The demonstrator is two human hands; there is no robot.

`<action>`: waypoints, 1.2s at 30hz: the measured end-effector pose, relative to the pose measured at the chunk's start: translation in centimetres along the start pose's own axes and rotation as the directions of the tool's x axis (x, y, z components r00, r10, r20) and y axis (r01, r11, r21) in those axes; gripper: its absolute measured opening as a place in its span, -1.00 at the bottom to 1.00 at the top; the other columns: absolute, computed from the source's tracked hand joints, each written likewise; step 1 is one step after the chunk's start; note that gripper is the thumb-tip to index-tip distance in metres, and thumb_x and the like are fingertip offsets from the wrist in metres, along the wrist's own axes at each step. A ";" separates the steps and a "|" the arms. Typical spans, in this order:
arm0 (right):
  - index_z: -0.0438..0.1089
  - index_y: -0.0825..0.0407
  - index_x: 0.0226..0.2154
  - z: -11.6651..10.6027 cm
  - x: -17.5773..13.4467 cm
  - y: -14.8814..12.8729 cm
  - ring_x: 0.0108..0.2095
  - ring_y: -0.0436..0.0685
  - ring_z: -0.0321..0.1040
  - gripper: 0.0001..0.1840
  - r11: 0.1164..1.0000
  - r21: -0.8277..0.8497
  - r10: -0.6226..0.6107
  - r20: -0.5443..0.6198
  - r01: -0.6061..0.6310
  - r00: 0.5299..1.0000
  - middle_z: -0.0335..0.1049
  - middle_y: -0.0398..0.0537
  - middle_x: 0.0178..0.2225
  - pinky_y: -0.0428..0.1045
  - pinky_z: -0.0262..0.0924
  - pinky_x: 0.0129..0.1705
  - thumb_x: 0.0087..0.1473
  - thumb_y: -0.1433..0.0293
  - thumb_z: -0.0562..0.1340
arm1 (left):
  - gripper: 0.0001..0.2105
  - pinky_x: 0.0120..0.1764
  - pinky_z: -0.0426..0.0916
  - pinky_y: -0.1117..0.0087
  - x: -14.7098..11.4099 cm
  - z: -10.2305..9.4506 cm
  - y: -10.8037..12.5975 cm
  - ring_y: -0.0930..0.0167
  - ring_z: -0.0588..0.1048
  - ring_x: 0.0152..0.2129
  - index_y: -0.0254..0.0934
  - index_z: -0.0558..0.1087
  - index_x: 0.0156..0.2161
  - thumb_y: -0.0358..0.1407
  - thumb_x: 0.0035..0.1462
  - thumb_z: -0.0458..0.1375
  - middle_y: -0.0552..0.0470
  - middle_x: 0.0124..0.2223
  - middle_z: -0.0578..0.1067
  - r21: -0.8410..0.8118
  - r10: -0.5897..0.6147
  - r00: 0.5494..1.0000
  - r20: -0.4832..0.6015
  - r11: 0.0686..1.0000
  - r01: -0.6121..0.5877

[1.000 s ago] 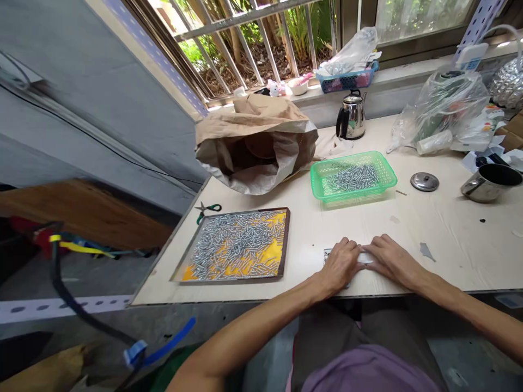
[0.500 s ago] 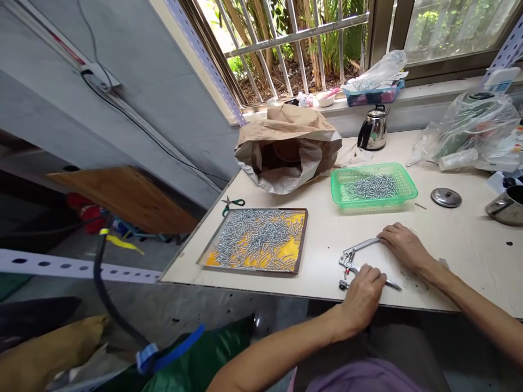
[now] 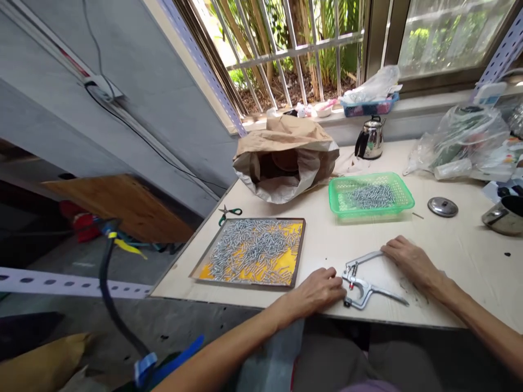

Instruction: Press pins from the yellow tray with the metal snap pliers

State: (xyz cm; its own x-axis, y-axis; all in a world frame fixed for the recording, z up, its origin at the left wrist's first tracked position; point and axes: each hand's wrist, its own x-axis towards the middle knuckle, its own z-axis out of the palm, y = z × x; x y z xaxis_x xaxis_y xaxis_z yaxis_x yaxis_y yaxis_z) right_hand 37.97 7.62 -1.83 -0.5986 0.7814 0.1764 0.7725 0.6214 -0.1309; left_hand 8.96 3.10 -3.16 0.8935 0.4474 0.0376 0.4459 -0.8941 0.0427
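Observation:
A silvery metal plier-like press [image 3: 379, 292] with a coil spring between its arms lies on the table near the front edge, its two handles spread apart. My right hand [image 3: 411, 264] is closed round the end of its upper handle. Beside the tool's jaw is my left hand [image 3: 321, 292], palm down with fingers curled together at the jaw; what its fingertips pinch, if anything, is hidden. A shallow yellow-bottomed tray [image 3: 206, 270] with many small silvery metal pieces, like springs or screws, stands left of my left hand.
Behind the tool is a green plastic basket [image 3: 337, 208] with more metal pieces. Green-handled scissors [image 3: 229, 213] lie behind the tray. A brown paper bag [image 3: 286, 139], a kettle [image 3: 370, 140], a metal lid [image 3: 443, 207] and a metal pot [image 3: 500, 218] stand around.
My left hand has let go of the tool's lower handle and moved left to its jaw. My right hand still holds the upper handle. The view has tilted slightly.

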 end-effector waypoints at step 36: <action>0.34 -0.09 -0.40 0.8 0.0 0.0 -0.31 0.14 0.31 -0.62 0.998 0.052 0.035 -0.100 -0.030 0.994 0.39 -0.08 -0.40 -0.02 0.23 -0.41 0.05 0.64 -0.05 | -0.82 -0.26 0.31 0.41 0.2 -4.4 -12.9 0.27 0.46 -0.20 -0.45 0.54 -0.30 -0.49 0.04 0.08 -0.24 -0.24 0.53 0.019 -0.950 0.273 0.153 0.279 0.960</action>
State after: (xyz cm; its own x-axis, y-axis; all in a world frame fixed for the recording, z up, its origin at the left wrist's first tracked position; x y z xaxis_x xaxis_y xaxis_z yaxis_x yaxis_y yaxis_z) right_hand 37.78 7.61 -2.66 -0.5471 0.7930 0.2679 0.7780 0.5998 -0.1868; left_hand 3.14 14.75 0.64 -0.1719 0.9679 -0.1832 0.9832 0.1800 0.0287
